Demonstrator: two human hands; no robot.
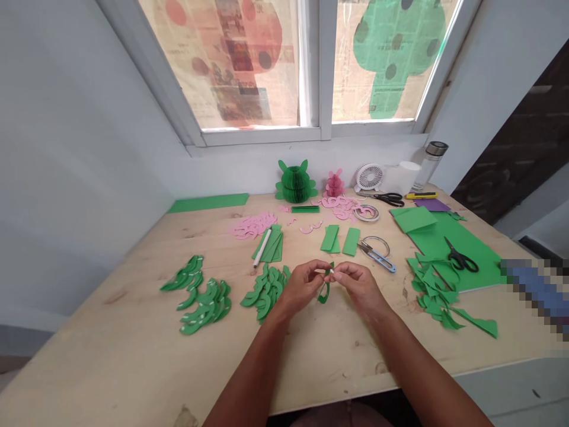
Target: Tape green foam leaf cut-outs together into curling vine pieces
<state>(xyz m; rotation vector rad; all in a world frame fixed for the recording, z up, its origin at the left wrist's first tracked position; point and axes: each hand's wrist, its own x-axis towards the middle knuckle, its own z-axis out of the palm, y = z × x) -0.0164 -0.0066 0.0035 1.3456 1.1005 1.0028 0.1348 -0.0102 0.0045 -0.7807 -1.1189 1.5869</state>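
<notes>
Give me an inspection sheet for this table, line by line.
Surface: pale wooden table, knots and marks showing.
Job's things: green piece in the hands; piles of green arcs toward the left, some with white strips.
Clutter: green scraps at right; scissors on a green sheet; snips; pen on green cards.
Hands: left hand pinches the green piece; right hand pinches a white bit at it.
Cables: nothing seen.
Surroundings: papered window ahead; fan and bottle near the wall.

Bare fingers [352, 268], bare forearms [262, 362] (dark clothing [331, 419])

Only illegible newsprint [240, 62] in view
</notes>
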